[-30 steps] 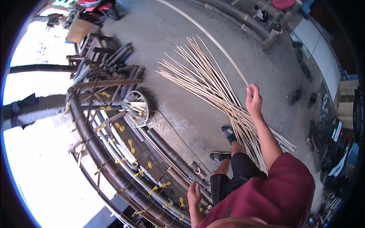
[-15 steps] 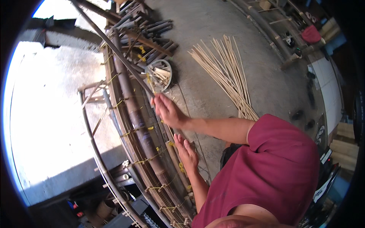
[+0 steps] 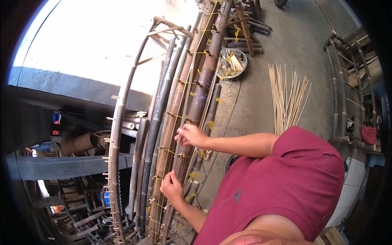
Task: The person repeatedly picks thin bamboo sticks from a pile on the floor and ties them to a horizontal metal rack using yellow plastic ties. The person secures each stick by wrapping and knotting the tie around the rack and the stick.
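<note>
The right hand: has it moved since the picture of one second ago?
Yes: the right hand has moved leftward, away from the pale sticks on the floor, to over the tied bamboo poles.

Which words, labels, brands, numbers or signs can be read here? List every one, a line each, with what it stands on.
None can be read clearly enough to quote.
Maroon shirt: a small dark print on the chest, too small and blurred to read.
Thick brown pole: faint purple marks, too blurred to tell whether they are writing.
</note>
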`<state>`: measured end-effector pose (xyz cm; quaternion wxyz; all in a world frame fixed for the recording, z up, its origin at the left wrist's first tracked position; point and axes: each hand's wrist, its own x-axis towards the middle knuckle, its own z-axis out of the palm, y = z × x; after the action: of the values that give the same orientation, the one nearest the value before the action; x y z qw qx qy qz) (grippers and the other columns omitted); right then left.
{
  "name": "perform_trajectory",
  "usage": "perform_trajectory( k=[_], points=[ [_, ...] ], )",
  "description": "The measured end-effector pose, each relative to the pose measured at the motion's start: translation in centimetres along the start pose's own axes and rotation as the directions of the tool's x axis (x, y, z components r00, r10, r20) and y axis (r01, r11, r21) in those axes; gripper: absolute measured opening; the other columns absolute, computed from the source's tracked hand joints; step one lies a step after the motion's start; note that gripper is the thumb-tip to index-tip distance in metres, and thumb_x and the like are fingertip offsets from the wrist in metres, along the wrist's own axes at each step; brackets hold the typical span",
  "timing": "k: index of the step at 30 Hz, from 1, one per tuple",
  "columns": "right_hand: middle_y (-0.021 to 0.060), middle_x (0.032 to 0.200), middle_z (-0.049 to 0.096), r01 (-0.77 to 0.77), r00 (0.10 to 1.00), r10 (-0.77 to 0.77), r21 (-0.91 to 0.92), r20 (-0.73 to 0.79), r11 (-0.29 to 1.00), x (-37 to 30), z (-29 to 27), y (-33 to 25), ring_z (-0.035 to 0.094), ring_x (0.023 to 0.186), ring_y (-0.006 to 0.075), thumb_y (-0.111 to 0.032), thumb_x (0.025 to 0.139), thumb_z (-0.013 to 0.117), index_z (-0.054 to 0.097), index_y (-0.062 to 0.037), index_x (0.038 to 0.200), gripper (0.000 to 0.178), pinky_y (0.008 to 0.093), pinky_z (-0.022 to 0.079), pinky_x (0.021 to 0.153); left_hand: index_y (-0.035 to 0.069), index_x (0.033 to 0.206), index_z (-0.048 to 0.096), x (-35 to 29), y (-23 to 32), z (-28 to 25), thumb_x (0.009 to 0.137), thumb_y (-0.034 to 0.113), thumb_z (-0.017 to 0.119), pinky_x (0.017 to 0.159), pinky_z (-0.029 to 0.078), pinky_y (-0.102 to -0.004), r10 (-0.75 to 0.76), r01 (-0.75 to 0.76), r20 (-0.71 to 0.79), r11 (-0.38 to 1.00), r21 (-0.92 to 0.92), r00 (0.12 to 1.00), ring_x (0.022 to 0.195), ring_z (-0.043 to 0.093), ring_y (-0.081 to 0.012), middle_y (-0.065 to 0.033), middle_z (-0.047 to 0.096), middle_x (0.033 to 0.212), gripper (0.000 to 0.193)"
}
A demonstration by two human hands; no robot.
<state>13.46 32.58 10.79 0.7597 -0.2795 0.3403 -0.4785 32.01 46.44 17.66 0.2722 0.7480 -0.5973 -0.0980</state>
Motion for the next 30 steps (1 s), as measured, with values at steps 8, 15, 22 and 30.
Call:
perform_trajectory(
  k=[8, 15, 22, 30],
  points=[
    [0.0097, 0.103, 0.067, -0.158, 0.839, 0.401, -0.54, 0.368, 0.827, -0.4, -6.3, -1.1, 0.067, 0.086, 0.0169, -0.032, 0.1, 0.05, 0.058, -0.0032, 0.114, 0.033, 0.0308, 0.056, 0.075, 0.01, 0.095, 0.072, 1.9, -13.5, -2.8, 0.092, 0.033, 0.062, 0.076, 0.047, -0.046, -0.281, 0.177, 0.212, 0.896, 0.408, 0.936, 0.084, 0.062, -0.0386, -0.0169, 0.068, 0.086, 0.026],
    [0.0067, 0.099, 0.067, -0.341, 0.938, 0.333, -0.459, -0.102, 0.821, -2.6, -26.8, -6.1, 0.062, 0.079, 0.012, -0.033, 0.099, 0.052, 0.06, -0.0057, 0.112, 0.031, 0.027, 0.052, 0.069, 0.004, 0.11, 0.069, 8.3, -9.0, 3.6, 0.092, 0.029, 0.06, 0.081, 0.049, -0.0461, -0.269, 0.188, 0.128, 0.878, 0.44, 0.955, 0.094, 0.063, -0.0422, -0.023, 0.067, 0.097, 0.032],
    [0.0051, 0.098, 0.067, -0.395, 0.907, 0.289, -0.387, -0.305, 0.833, -4.1, -42.0, -14.4, 0.06, 0.079, 0.0096, -0.032, 0.1, 0.052, 0.061, -0.0056, 0.113, 0.03, 0.0261, 0.051, 0.069, -0.003, 0.122, 0.061, 23.1, 20.6, 23.6, 0.096, 0.023, 0.057, 0.091, 0.049, -0.0384, 0.127, -0.121, 0.152, 0.991, -0.048, 0.98, 0.106, 0.065, -0.033, -0.0234, 0.065, 0.115, 0.037],
    [0.0069, 0.097, 0.068, -0.198, 0.971, 0.112, -0.45, -0.211, 0.871, 0.9, -49.8, -28.2, 0.059, 0.078, 0.0101, -0.03, 0.098, 0.054, 0.06, -0.004, 0.113, 0.031, 0.0253, 0.048, 0.068, 0.002, 0.117, 0.066, 37.6, 46.6, 43.6, 0.091, 0.019, 0.06, 0.086, 0.051, -0.042, 0.39, -0.354, 0.253, 0.918, -0.178, 0.885, 0.098, 0.067, -0.0376, -0.023, 0.069, 0.103, 0.031]
  ],
)
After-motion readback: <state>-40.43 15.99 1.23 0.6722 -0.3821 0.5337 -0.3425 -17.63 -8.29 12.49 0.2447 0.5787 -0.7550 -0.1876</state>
